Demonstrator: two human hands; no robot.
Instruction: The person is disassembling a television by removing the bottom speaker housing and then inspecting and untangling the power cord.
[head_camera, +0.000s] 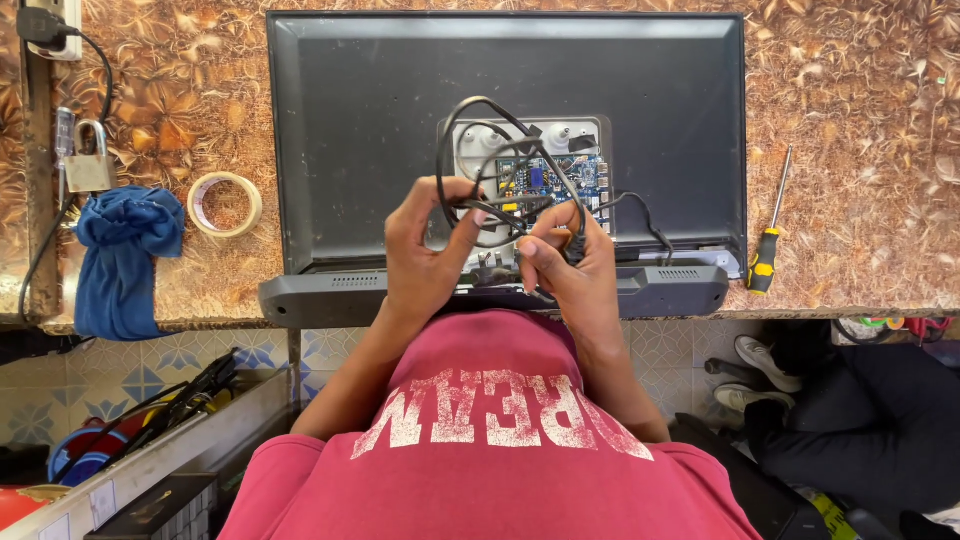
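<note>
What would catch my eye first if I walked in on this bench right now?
Most likely the black cable looped between the left hand and right hand at the centre. Beneath lies a flat screen face down, its blue circuit board exposed. A screwdriver rests at right, a tape roll at left.

We hold a looped black cable (490, 170) in our left hand (425, 250) and right hand (570, 262), above a flat screen (350, 130) lying face down on the patterned surface (850, 150), circuit board (545, 180) exposed; a screwdriver (768, 245) lies right.
</note>
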